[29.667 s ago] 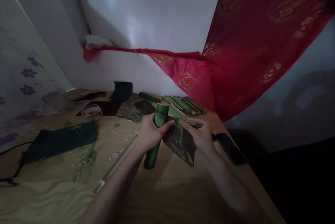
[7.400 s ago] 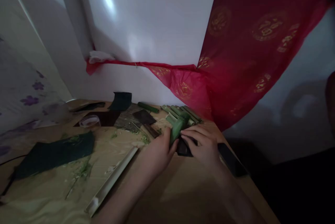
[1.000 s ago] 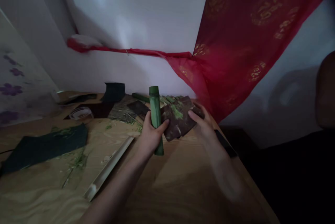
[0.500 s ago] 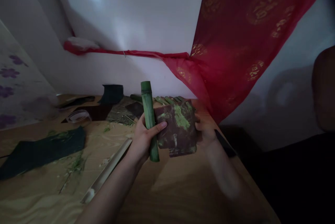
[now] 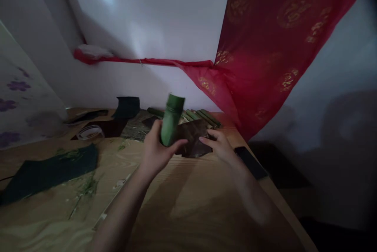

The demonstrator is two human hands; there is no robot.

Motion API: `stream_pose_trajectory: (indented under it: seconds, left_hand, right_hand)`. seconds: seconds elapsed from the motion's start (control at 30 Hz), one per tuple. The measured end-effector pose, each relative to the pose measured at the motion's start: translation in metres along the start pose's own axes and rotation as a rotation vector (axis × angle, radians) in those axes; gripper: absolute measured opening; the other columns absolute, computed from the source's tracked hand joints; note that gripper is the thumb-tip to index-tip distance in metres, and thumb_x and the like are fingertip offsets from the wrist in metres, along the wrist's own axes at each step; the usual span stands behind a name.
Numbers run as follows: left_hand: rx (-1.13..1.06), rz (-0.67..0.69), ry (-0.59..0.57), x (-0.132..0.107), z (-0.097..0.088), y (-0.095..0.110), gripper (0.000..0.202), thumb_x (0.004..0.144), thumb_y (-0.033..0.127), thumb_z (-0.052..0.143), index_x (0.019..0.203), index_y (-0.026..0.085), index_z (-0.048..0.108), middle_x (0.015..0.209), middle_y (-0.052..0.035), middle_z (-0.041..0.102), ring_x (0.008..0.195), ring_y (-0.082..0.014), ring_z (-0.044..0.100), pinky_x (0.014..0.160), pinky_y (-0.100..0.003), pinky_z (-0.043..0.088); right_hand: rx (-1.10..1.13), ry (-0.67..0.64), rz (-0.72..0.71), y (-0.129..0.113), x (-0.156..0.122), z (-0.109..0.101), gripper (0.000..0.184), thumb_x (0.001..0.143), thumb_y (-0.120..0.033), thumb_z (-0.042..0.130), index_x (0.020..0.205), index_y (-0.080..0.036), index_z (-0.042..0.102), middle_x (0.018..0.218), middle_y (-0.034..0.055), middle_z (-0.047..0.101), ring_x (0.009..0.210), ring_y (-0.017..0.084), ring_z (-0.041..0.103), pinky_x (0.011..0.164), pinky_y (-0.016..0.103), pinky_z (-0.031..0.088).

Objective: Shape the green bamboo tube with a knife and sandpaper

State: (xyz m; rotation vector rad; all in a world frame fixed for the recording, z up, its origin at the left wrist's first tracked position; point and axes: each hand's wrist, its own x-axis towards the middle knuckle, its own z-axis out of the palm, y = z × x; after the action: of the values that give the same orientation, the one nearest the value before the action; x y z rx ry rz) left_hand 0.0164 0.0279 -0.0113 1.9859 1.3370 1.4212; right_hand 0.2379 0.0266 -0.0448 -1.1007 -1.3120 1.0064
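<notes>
Bamboo tube (image 5: 171,120), left hand (image 5: 154,151), dark leaf (image 5: 193,142), right hand (image 5: 219,144)

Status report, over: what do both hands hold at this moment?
Left hand holds green bamboo tube. Right hand touches dark abrasive sheet. Black phone lies beside right hand.

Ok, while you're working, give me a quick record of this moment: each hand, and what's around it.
left hand: grips green bamboo tube, nearly upright
right hand: fingertips at the edge of dark sandpaper sheet
nearby: green bamboo sticks; black phone
surface: wooden table
</notes>
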Motion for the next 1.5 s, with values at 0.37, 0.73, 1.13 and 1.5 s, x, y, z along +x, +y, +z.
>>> stream_pose_trajectory:
  seconds: [0.37,0.73,1.13,1.5]
  left_hand:
    - [-0.109,0.155,-0.414,-0.005,0.008,0.003,0.081,0.053,0.052,0.090,0.119,0.025,0.051,0.136,-0.0130,0.061,0.120,-0.0323,0.061,0.096,-0.042,0.049]
    - [0.123,0.205,-0.350,-0.007,0.012,0.005,0.070,0.062,0.042,0.085,0.125,0.021,0.061,0.126,-0.0109,0.064,0.112,-0.0314,0.063,0.094,-0.040,0.050]
    - [-0.629,-0.227,-0.261,-0.013,0.028,0.008,0.052,0.063,0.039,0.086,0.106,0.016,0.069,0.101,-0.0089,0.075,0.095,-0.0267,0.070,0.086,-0.037,0.055]
    - [-0.839,-0.353,-0.152,-0.017,0.036,0.001,0.056,0.067,0.041,0.084,0.115,0.018,0.067,0.116,-0.0105,0.072,0.105,-0.0244,0.068,0.091,-0.034,0.054]
  right_hand:
    - [0.256,-0.094,0.077,-0.002,-0.011,0.009,0.034,0.061,-0.044,0.090,0.083,-0.022,0.078,0.081,0.0004,0.075,0.074,0.018,0.066,0.073,0.032,0.051]
    - [0.207,-0.170,0.096,0.001,-0.019,0.013,0.037,0.060,-0.034,0.091,0.092,-0.023,0.077,0.090,-0.0001,0.077,0.086,0.019,0.069,0.083,0.033,0.051]
    - [0.322,-0.026,-0.101,-0.007,-0.029,0.045,0.069,0.054,-0.054,0.088,0.114,-0.032,0.061,0.124,0.0027,0.065,0.112,0.026,0.062,0.097,0.040,0.051]
    - [0.167,-0.158,-0.133,0.006,-0.030,0.041,0.060,0.067,-0.039,0.082,0.119,-0.032,0.053,0.117,0.0015,0.064,0.114,0.024,0.060,0.100,0.039,0.049]
